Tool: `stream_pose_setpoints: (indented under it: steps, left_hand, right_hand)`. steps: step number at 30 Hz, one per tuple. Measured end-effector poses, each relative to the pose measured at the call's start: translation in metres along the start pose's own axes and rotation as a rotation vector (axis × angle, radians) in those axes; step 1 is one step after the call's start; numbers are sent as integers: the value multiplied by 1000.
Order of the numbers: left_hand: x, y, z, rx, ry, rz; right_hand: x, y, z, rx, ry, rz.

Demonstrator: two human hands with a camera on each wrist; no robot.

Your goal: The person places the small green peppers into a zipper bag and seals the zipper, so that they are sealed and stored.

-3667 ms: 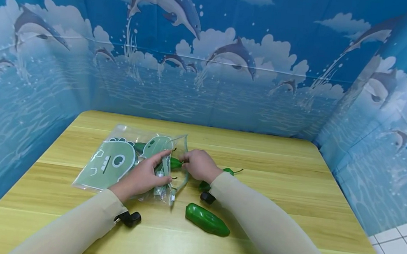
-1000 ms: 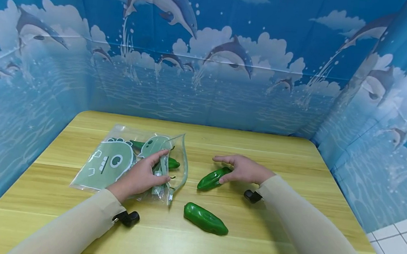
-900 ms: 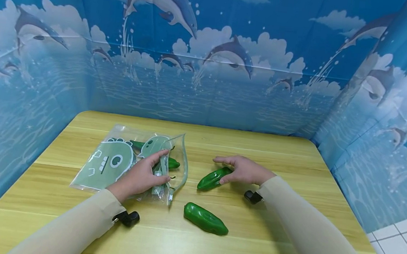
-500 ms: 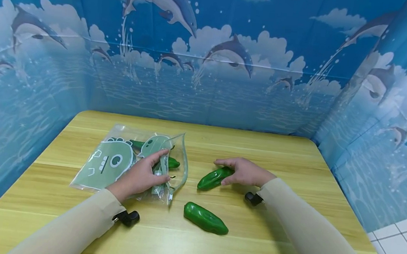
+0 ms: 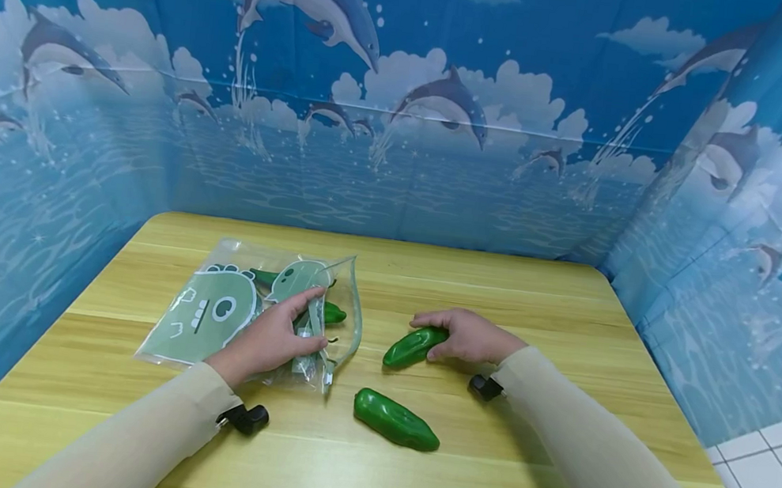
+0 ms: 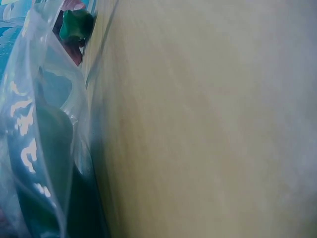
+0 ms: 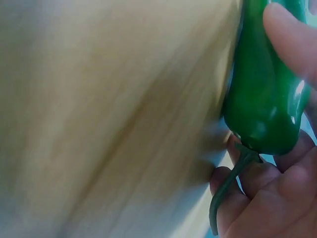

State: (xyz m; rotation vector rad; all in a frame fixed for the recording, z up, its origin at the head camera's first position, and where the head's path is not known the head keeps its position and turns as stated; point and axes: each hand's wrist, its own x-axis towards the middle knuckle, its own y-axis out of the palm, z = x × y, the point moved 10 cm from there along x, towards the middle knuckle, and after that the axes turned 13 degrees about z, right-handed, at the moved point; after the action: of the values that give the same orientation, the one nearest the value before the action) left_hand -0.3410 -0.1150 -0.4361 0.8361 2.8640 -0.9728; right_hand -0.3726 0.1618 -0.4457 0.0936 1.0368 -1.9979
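From where I stand, the left hand [image 5: 266,342] lies across the clear bag [image 5: 210,328], thumb and forefinger straight and spread beside its mouth, presumably to steady the slippery plastic and hold the opening apart; what the other fingers do underneath I cannot tell. The right hand [image 5: 472,338] grips a green pepper [image 5: 413,347] near its stem end, thumb on one side and fingers curled round the other, a sensible hold for something so smooth and rounded. That pepper is just right of the bag's mouth, its blunt tip pointing toward the person; whether it touches the desk [image 5: 309,474] I cannot tell. The loose pepper [image 5: 395,419] lies slantwise on the desk, nearer the person and within easy reach of either hand. Inside the bag, one enclosed pepper [image 5: 334,314] shows by the mouth, with more green further in, muted by the film. The bag is thin, creased and glossy, printed with a pale green cartoon monster and edged with a greenish strip. The gripped pepper shines like wax, lightly dented, its stem [image 7: 228,191] thin and bent. The desk has a yellowish wood grain.
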Motion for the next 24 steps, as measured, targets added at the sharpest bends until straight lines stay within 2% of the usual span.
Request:
stream_pose_setpoints:
  steps: [11,24]
  left_hand:
    - [2,1,1,1,7,3]
    - [-1,1,0,4,-6,1]
  right_hand:
    - [-1,0,3,-53,4,-29]
    - [2,1,-8,-26,61,-44]
